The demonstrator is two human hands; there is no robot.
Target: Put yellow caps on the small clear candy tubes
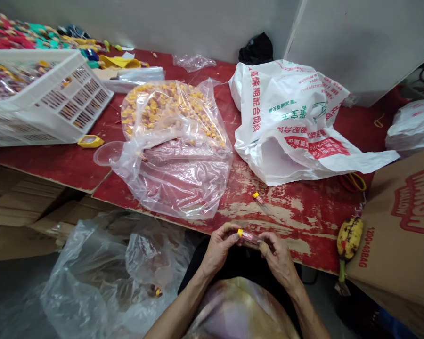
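A small clear tube (pixel 249 237) with a yellow cap and pink-and-white contents is held level between my two hands, just over the table's front edge. My left hand (pixel 222 246) pinches it at the capped end. The other end sits between the fingers and thumb of my right hand (pixel 276 255). A second yellow-capped tube (pixel 260 201) lies on the table a short way beyond my hands. To the left of it, a large clear plastic bag (pixel 183 179) rests on the table, with many yellow-capped pieces in its far part.
A white plastic basket (pixel 92 94) stands at the left, beside a yellow piece (pixel 91 141). White woven sack (pixel 279 108) covers the table's right part. A cardboard box (pixel 403 226) is at right, with a banana (pixel 349 238) beside it. Below left hangs another clear bag (pixel 88 278).
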